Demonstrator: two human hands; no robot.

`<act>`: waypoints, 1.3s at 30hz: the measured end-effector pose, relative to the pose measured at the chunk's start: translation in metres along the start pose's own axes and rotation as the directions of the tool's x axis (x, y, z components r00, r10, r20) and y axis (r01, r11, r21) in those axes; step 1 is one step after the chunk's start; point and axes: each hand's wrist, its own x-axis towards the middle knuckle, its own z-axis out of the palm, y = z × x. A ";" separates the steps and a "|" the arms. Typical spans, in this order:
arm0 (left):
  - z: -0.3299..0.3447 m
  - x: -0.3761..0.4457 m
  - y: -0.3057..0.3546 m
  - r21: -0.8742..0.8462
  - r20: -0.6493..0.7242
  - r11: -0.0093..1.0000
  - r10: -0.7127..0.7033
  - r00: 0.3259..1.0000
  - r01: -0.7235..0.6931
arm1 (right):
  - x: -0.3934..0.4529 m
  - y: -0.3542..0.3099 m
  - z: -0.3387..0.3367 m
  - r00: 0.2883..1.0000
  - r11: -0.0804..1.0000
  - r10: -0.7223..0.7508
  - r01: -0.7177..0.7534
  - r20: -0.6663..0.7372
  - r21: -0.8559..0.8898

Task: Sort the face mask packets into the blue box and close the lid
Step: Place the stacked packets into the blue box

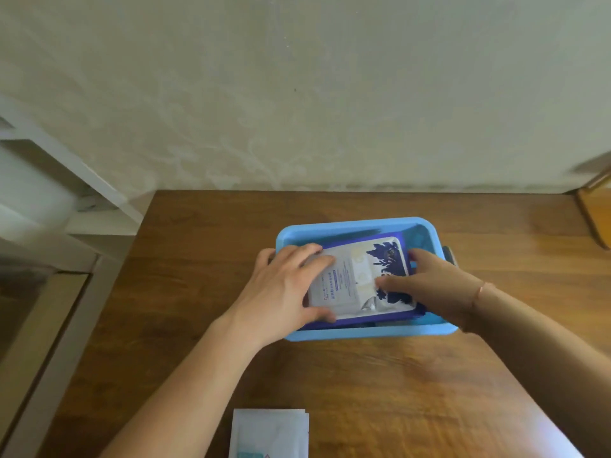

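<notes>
Head view, looking down at a brown wooden table (380, 391) against a pale patterned wall (297, 94). Blue box (350, 224) sits open on the table, no lid visible on it. Both hands are in the box, on a stack of face mask packets (360, 276).

Top packet is white w/ dark blue print, lying tilted; a darker blue packet edge shows under it along the near and far sides.

Left hand (281, 289): fingers spread wide over the packet's left end, fingertips on its top face, thumb curled at the near-left corner. Palm overlaps the box's left rim. It presses/grips the packet edge rather than closing around it.

Right hand (433, 285): thumb lies on the packet's top near its middle, other fingers reach past the packet's right edge, btwn packet and the box's right wall; their tips are hidden, so can't tell exactly how they grip. A thin bracelet (479, 292) is on that wrist.

Behind the right fingers, just outside the box's right wall, a small dark item shows, too hidden to identify.

Near the wrists, at the bottom edge, lie more packets (269, 434), white w/ a teal patch, well apart from the box, untouched.
</notes>
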 end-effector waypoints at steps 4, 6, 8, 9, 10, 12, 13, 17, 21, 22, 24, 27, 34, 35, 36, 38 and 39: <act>-0.005 0.005 -0.005 0.042 0.053 0.999 0.009 0.999 -0.012 | -0.018 -0.005 -0.025 0.934 0.762 -0.334 0.185 -0.131 -0.621; -0.009 0.007 -0.007 0.058 0.105 0.998 0.021 0.994 -0.027 | -0.020 -0.008 -0.026 0.819 0.626 -0.572 0.395 -0.052 -0.672; -0.012 0.008 -0.008 0.046 0.162 0.998 0.027 0.986 -0.035 | -0.011 -0.005 -0.018 0.726 0.359 -0.666 0.516 0.174 -0.778; -0.014 0.008 -0.009 0.042 0.183 0.998 0.032 0.983 -0.041 | -0.006 -0.003 -0.013 0.713 0.271 -0.649 0.543 0.266 -0.795; -0.015 0.008 -0.010 0.038 0.200 0.998 0.037 0.979 -0.046 | -0.003 -0.004 -0.009 0.733 0.258 -0.609 0.545 0.303 -0.798; -0.016 0.009 -0.012 0.030 0.227 0.999 0.037 0.973 -0.045 | 0.001 -0.005 -0.007 0.805 0.308 -0.502 0.507 0.315 -0.805; -0.017 0.010 -0.012 0.025 0.233 0.999 0.030 0.972 -0.037 | 0.003 -0.004 -0.006 0.824 0.320 -0.471 0.493 0.315 -0.809; -0.010 0.009 -0.011 0.101 0.185 0.992 0.057 0.981 -0.076 | 0.011 0.007 -0.004 0.811 0.340 -0.486 0.518 0.325 -0.785; -0.010 0.006 -0.014 0.178 0.219 0.975 0.090 0.972 -0.130 | 0.014 0.011 -0.005 0.810 0.304 -0.494 0.502 0.316 -0.810; -0.013 0.003 -0.016 0.158 0.229 0.979 0.093 0.969 -0.131 | 0.012 0.010 -0.005 0.806 0.310 -0.511 0.498 0.300 -0.810; -0.016 -0.009 -0.022 0.053 0.145 0.991 0.112 0.983 -0.120 | -0.002 0.010 -0.006 0.722 0.359 -0.660 0.546 0.207 -0.757; -0.005 -0.053 -0.028 -0.243 -0.305 0.967 0.005 0.952 -0.083 | -0.055 0.023 0.010 0.480 0.524 -0.846 0.666 -0.234 -0.530; 0.107 -0.199 0.002 -0.652 -0.111 0.622 -0.645 0.756 0.434 | -0.104 0.118 0.138 0.977 0.827 0.113 -0.194 0.181 0.527; 0.121 -0.214 0.007 -0.656 0.009 0.546 -0.685 0.729 0.521 | -0.102 0.125 0.153 0.939 0.808 0.225 -0.330 0.262 0.489; 0.130 -0.225 0.012 -0.645 0.103 0.483 -0.714 0.693 0.593 | -0.100 0.130 0.166 0.907 0.788 0.292 -0.407 0.303 0.462; 0.140 -0.234 0.025 -0.619 0.206 0.400 -0.747 0.632 0.676 | -0.098 0.134 0.190 0.876 0.774 0.356 -0.472 0.326 0.423; 0.142 -0.235 0.030 -0.617 0.239 0.366 -0.756 0.609 0.697 | -0.098 0.133 0.200 0.865 0.768 0.378 -0.492 0.330 0.409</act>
